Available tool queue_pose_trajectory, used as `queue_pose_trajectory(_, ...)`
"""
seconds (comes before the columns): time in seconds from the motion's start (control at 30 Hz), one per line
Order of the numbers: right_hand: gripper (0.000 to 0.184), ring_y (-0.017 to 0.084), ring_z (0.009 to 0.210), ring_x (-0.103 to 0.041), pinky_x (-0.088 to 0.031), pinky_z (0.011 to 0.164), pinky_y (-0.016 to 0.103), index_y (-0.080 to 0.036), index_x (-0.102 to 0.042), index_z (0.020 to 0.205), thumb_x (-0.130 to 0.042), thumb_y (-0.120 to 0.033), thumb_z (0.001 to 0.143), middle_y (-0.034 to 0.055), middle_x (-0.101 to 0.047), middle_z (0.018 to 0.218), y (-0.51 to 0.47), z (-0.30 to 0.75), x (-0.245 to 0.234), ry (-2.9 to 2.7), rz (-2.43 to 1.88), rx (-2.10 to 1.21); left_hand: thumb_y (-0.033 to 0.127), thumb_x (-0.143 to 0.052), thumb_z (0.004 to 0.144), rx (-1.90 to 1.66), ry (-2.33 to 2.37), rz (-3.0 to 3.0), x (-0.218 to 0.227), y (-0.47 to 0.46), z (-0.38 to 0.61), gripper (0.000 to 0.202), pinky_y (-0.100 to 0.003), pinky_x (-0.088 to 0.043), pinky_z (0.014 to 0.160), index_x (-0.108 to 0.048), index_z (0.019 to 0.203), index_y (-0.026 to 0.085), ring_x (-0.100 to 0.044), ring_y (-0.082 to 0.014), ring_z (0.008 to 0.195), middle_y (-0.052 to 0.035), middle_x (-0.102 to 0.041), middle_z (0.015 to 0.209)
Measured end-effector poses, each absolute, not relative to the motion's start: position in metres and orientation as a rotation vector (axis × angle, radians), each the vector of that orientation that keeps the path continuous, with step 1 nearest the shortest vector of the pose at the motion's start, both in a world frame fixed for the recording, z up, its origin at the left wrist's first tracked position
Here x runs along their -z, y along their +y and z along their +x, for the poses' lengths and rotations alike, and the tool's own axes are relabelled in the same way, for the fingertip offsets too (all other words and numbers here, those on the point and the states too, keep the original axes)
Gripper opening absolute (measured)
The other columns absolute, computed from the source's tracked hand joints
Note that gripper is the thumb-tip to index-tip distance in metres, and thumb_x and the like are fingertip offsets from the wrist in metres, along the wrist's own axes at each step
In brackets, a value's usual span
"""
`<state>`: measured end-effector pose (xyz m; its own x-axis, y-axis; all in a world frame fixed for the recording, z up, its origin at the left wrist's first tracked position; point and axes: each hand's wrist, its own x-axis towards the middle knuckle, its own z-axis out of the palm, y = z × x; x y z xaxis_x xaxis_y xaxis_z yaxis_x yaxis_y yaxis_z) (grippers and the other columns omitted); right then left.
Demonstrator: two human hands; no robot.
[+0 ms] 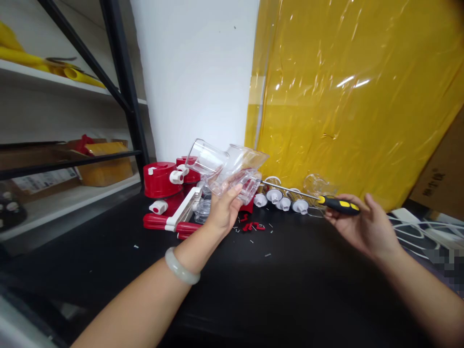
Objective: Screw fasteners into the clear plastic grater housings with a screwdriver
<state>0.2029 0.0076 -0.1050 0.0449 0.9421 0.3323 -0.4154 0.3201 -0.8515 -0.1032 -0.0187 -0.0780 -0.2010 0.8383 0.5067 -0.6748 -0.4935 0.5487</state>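
Observation:
My left hand [223, 210] is closed around a clear plastic housing [228, 169], lifted above the black table and tilted, its tube end pointing up to the left. My right hand [357, 224] grips a screwdriver [339, 205] by its black and yellow handle. The metal shaft points left, and its tip reaches the right side of the clear housing. A pale bangle sits on my left wrist. Below the housing lie red and white plastic parts [170, 198] of the same appliance.
Several white-capped metal drums [281, 197] stand in a row against yellow plastic sheeting [344, 96]. Small screws [253, 226] and red bits are scattered on the black table [253, 280]. Shelving [72, 159] with boxes stands at left; white cables [416, 227] lie at right.

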Motion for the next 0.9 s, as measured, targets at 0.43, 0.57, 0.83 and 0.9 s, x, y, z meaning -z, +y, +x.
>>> queue_pose_trajectory(0.43, 0.032, 0.021, 0.082, -0.067, -0.054, 0.067, 0.034, -0.033, -0.073, 0.089, -0.092, -0.035, 0.063, -0.0012, -0.076, 0.093, 0.0075, 0.2051, 0.1029, -1.072, -0.640, -1.145, 0.024, -0.089, 0.068, -1.864, 0.276, 0.981, 0.0796, -0.0174, -0.1038, 0.086, -0.045, -0.057, 0.100, -0.046, 0.141, 0.040, -0.068, -0.0273, 0.123, 0.0000, -0.075, 0.118)
queue_pose_trajectory(0.57, 0.033, 0.025, 0.073, -0.068, -0.054, 0.064, 0.041, -0.029, -0.073, 0.084, -0.078, -0.061, 0.078, 0.0046, -0.076, 0.085, 0.0100, 0.2079, 0.1067, -1.151, -0.665, -1.073, 0.024, -0.090, 0.068, -1.863, 0.276, 0.979, 0.0793, -0.0174, -0.1037, 0.082, -0.046, -0.057, 0.101, -0.048, 0.137, 0.040, -0.068, -0.0280, 0.124, 0.0005, -0.076, 0.118)
queue_pose_trajectory(0.83, 0.038, 0.012, 0.047, -0.044, -0.041, 0.048, 0.027, -0.026, -0.071, 0.077, -0.089, -0.058, 0.071, -0.0045, -0.052, 0.051, 0.0108, 0.2004, 0.1075, -1.188, -0.727, -1.032, 0.023, -0.091, 0.064, -1.862, 0.259, 0.943, 0.0756, -0.0182, -0.1037, 0.079, -0.045, -0.058, 0.100, -0.051, 0.130, 0.038, -0.067, -0.0282, 0.125, 0.0006, -0.077, 0.118)
queue_pose_trajectory(0.9, 0.040, 0.014, 0.058, -0.055, -0.047, 0.053, 0.027, -0.027, -0.072, 0.080, -0.097, -0.051, 0.059, -0.0030, -0.064, 0.068, 0.0085, 0.1990, 0.1047, -1.121, -0.710, -1.085, 0.024, -0.091, 0.064, -1.864, 0.262, 0.934, 0.0757, -0.0180, -0.1041, 0.079, -0.045, -0.057, 0.101, -0.052, 0.130, 0.038, -0.066, -0.0285, 0.127, 0.0006, -0.077, 0.118)
